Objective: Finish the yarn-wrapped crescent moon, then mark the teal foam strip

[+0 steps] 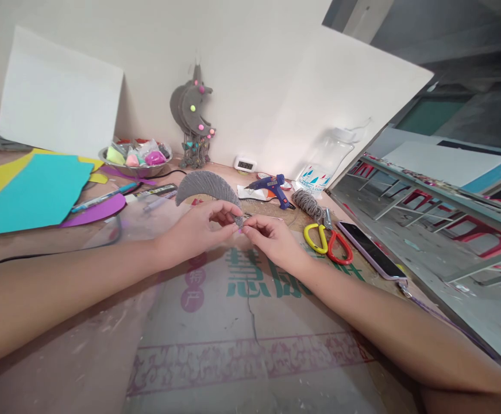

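Note:
A crescent moon shape (207,185) wrapped in grey yarn arches up behind my hands, its right tip running down between my fingers. My left hand (205,230) is closed, pinching that tip between thumb and fingers. My right hand (272,236) is closed at the same spot, thumb and index finger pressed together against the tip. The fingers cover most of the tip, so any loose yarn end there is hidden. Below them, a thin dark line, yarn or a crease, runs down the printed plastic sheet (199,368).
Right of my hands lie a blue glue gun (272,187), a grey yarn bundle (308,204), scissors (328,241) and a phone (371,250). Behind stand a clear jar (326,158), small clock (245,164) and finished moon hanging (192,112). Leftward are a bowl (138,169) and coloured sheets (30,192).

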Available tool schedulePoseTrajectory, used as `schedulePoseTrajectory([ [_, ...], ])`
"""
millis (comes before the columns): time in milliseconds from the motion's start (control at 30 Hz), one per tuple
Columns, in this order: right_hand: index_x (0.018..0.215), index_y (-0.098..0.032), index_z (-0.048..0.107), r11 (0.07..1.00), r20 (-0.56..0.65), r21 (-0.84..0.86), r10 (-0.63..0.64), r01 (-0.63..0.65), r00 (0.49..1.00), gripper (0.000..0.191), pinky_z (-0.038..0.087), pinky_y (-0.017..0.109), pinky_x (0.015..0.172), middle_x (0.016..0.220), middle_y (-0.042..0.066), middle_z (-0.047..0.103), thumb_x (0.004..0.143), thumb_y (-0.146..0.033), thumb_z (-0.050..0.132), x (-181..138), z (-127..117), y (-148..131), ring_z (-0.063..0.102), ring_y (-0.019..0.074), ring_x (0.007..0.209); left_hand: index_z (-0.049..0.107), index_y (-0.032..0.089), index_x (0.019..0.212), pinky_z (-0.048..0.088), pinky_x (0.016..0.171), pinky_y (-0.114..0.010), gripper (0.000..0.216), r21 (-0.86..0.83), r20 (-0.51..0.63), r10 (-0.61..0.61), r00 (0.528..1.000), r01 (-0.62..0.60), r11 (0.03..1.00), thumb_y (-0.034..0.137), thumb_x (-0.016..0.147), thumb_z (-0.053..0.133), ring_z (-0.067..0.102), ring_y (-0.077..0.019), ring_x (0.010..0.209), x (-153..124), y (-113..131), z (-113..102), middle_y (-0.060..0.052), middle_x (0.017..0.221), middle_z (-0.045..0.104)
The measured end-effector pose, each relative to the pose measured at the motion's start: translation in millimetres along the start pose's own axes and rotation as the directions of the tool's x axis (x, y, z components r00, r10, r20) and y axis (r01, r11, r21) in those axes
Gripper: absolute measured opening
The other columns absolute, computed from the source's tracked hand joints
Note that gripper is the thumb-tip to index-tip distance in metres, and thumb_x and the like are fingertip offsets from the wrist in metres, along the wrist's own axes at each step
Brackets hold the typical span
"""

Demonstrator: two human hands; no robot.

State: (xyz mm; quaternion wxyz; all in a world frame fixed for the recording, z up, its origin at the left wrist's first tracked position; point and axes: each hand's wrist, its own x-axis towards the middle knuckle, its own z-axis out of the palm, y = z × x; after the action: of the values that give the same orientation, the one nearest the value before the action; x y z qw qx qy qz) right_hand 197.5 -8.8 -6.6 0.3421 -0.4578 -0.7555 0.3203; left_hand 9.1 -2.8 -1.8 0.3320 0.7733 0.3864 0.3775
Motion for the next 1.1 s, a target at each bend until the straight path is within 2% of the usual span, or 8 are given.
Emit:
schedulePoseTrajectory([
  [267,0.072,-0.016,0.06,0.998,0.008,-0.048,-0.03,0.03,1.0,0.018,0.032,0.022,0.054,0.063,-0.003,0.048,0.084,-0.026,0.051,0,-1,1,0.04,0.0089,0.056,0.059,0.02,0.101,0.051,0.082,-0.029,0.023,0.006,0.004,0.005,1.0,-0.005,1.0,0.022,0.08,0.053,0.062,-0.0151,0.089,-1,-1,-1,-0.001,0.096,0.067],
  [400,0.078,-0.016,0.063,0.992,-0.074,-0.108,-0.071,0.062,0.995,0.027,0.039,0.025,0.066,0.076,0.002,0.059,0.09,-0.032,0.045,0,-5,1,0.051,0.0132,0.072,0.062,0.02,0.097,0.049,0.08,-0.027,0.021,0.05,0.004,0.008,1.0,-0.008,0.999,0.026,0.084,0.048,0.061,-0.0147,0.087,-3,4,-3,-0.001,0.096,0.067],
  [467,0.081,-0.016,0.063,0.995,-0.116,-0.086,-0.064,0.054,0.991,0.031,0.04,0.026,0.072,0.083,0.003,0.062,0.091,-0.037,0.043,1,-7,2,0.054,0.0144,0.079,0.064,0.02,0.092,0.049,0.078,-0.028,0.02,0.058,0.042,0.019,0.999,-0.022,0.998,0.029,0.085,0.047,0.061,-0.0149,0.083,-3,4,-4,-0.001,0.091,0.067],
  [600,0.072,-0.016,0.059,1.0,-0.034,0.005,-0.024,0.024,0.999,0.031,0.038,0.024,0.063,0.069,0.0,0.057,0.088,-0.041,0.05,1,-7,3,0.05,0.0114,0.065,0.061,0.02,0.089,0.049,0.075,-0.029,0.017,0.018,0.161,0.073,0.984,-0.077,0.997,0.03,0.085,0.047,0.06,-0.0147,0.08,-2,-3,-1,-0.001,0.088,0.064],
  [700,0.072,-0.016,0.058,0.999,0.014,0.044,-0.022,0.022,1.0,0.028,0.039,0.024,0.061,0.066,-0.001,0.056,0.085,-0.041,0.055,0,-4,2,0.05,0.0113,0.063,0.052,0.021,0.095,0.048,0.07,-0.029,0.014,-0.05,0.145,0.082,0.986,-0.075,0.996,0.028,0.083,0.05,0.059,-0.0142,0.079,-2,-9,3,-0.001,0.086,0.062],
  [833,0.075,-0.017,0.059,0.997,-0.065,0.033,-0.061,0.063,0.996,0.024,0.041,0.025,0.062,0.069,0.0,0.058,0.084,-0.039,0.056,-3,-1,0,0.051,0.0119,0.064,0.049,0.021,0.086,0.047,0.069,-0.03,0.013,-0.029,0.074,0.049,0.996,-0.047,0.998,0.032,0.082,0.053,0.059,-0.0152,0.076,0,-11,1,0.0,0.081,0.061],
  [933,0.085,-0.018,0.059,0.995,-0.097,-0.008,-0.097,0.097,0.991,0.016,0.043,0.026,0.064,0.074,0.001,0.06,0.084,-0.034,0.056,-6,0,-2,0.053,0.0124,0.066,0.056,0.02,0.079,0.046,0.07,-0.03,0.018,0.062,0.089,0.027,0.996,-0.033,0.998,0.037,0.082,0.052,0.058,-0.0163,0.076,1,-8,-2,-0.001,0.08,0.063],
  [1100,0.09,-0.02,0.058,0.982,-0.099,-0.12,-0.161,0.149,0.982,0.01,0.043,0.026,0.064,0.076,0.001,0.058,0.085,-0.029,0.055,-9,0,-3,0.051,0.0124,0.066,0.06,0.02,0.082,0.045,0.073,-0.028,0.018,0.084,0.102,0.062,0.993,-0.071,0.994,0.031,0.085,0.046,0.057,-0.0156,0.079,-1,-1,-5,0.0,0.082,0.063],
])
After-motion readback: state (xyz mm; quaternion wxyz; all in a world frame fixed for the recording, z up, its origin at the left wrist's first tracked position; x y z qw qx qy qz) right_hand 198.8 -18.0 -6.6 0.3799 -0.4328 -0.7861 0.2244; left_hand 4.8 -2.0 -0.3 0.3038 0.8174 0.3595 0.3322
